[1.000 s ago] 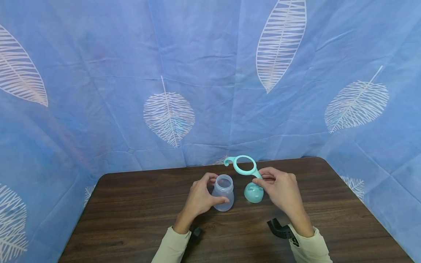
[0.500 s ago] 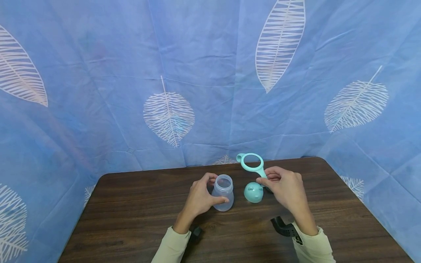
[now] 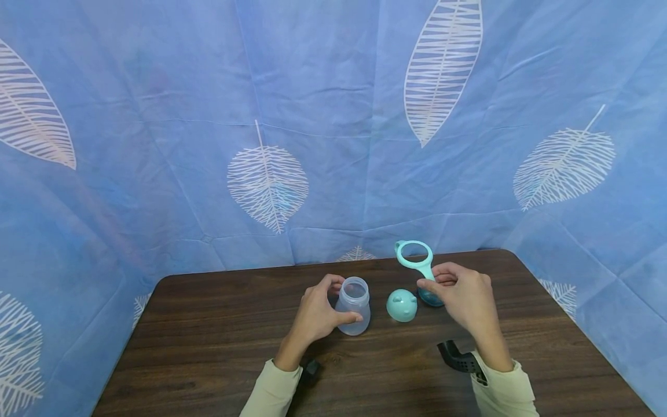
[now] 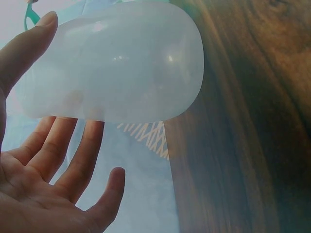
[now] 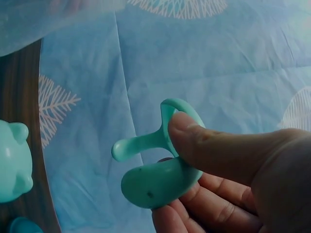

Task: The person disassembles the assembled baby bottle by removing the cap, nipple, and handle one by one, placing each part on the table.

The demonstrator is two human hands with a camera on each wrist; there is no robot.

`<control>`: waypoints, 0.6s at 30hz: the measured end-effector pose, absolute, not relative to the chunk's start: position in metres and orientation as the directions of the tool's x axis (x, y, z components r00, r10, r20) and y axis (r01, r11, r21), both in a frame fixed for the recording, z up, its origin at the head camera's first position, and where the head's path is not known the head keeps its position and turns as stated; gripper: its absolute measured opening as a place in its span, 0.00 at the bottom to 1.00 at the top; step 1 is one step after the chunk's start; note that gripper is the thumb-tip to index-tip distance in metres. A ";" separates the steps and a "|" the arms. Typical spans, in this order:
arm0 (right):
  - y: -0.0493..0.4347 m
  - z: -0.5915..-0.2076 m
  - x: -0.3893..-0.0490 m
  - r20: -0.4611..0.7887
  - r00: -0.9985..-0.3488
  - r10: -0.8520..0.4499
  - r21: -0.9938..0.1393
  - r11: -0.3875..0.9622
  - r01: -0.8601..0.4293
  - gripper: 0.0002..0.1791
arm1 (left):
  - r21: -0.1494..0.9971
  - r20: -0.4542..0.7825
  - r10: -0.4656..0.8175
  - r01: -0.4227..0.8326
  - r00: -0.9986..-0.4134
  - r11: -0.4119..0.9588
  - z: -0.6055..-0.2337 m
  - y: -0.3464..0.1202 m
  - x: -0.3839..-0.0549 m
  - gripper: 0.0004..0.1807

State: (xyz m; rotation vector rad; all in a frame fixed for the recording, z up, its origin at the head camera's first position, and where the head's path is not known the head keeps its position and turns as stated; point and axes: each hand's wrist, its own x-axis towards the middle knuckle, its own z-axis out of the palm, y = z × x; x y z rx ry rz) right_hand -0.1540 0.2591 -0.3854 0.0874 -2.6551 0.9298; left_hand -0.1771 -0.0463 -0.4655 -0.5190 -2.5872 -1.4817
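Note:
My left hand (image 3: 319,313) holds a translucent, open-necked baby bottle (image 3: 356,315) upright on the table, thumb on one side and fingers on the other. In the left wrist view the bottle's frosted body (image 4: 126,63) fills the upper part. My right hand (image 3: 465,295) pinches a mint-green bottle handle (image 3: 425,267), a ring with curved grips, raised above the table. Its grips (image 5: 160,182) show between thumb and fingers in the right wrist view. Between the hands sits a mint dome cap (image 3: 402,306) with small ears. A darker teal, see-through piece (image 3: 430,297) is partly hidden behind my right hand.
The dark wooden table (image 3: 208,341) has rounded far corners. Right behind its far edge hangs a blue cloth (image 3: 333,174) with white leaf prints. Black wrist mounts (image 3: 458,359) stick out near both sleeves.
My right hand has moved rightward with the bottle handle, away from above the cap. The cap and the teal piece behind it now show more. The left hand and bottle have stayed put.

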 end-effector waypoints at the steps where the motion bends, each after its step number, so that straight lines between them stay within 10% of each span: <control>1: 0.260 -0.386 -0.154 0.327 -0.944 0.055 -0.594 0.788 -0.160 0.17 | 0.812 0.266 0.236 0.349 -0.935 0.467 -0.466 -0.046 -0.177 0.40; 18: 0.283 -0.383 -0.154 0.283 -0.952 0.113 -0.618 0.781 -0.091 0.23 | 0.822 0.255 0.239 0.340 -0.937 0.457 -0.464 -0.048 -0.178 0.41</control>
